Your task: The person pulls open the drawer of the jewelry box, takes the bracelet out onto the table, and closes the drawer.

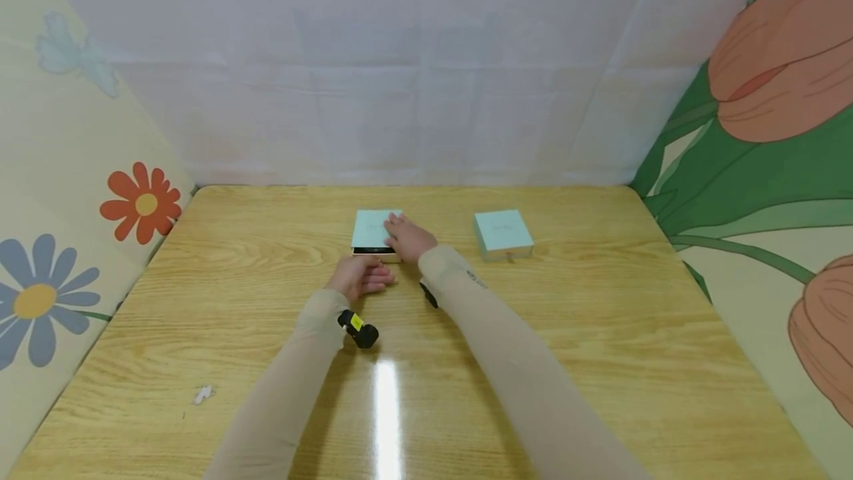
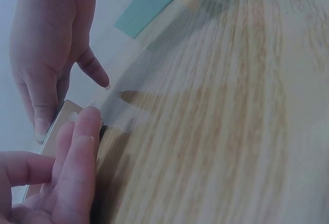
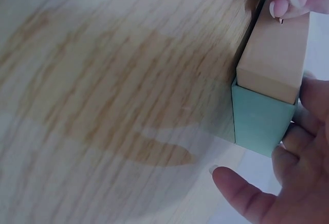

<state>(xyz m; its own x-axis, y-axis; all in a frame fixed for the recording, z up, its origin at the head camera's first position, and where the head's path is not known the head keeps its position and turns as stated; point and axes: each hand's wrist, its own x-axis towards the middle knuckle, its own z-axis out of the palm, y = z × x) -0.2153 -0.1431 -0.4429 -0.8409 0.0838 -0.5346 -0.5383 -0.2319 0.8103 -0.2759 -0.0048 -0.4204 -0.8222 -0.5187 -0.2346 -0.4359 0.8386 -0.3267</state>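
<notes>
A pale blue box with a tan front stands near the back of the table, its lid slightly raised so that a dark gap shows along the front. My right hand rests its fingers on the right part of the lid, thumb held apart from the box. In front of the box is my left hand, palm turned inward and fingers relaxed. The right wrist view has the left fingertips right at the tan front face, while the right hand lies beside the blue side wall.
A second pale blue box, closed, stands to the right on the wooden table. White cloth hangs behind the table's far edge. A small white patch marks the tabletop at front left. Each wrist wears a black camera.
</notes>
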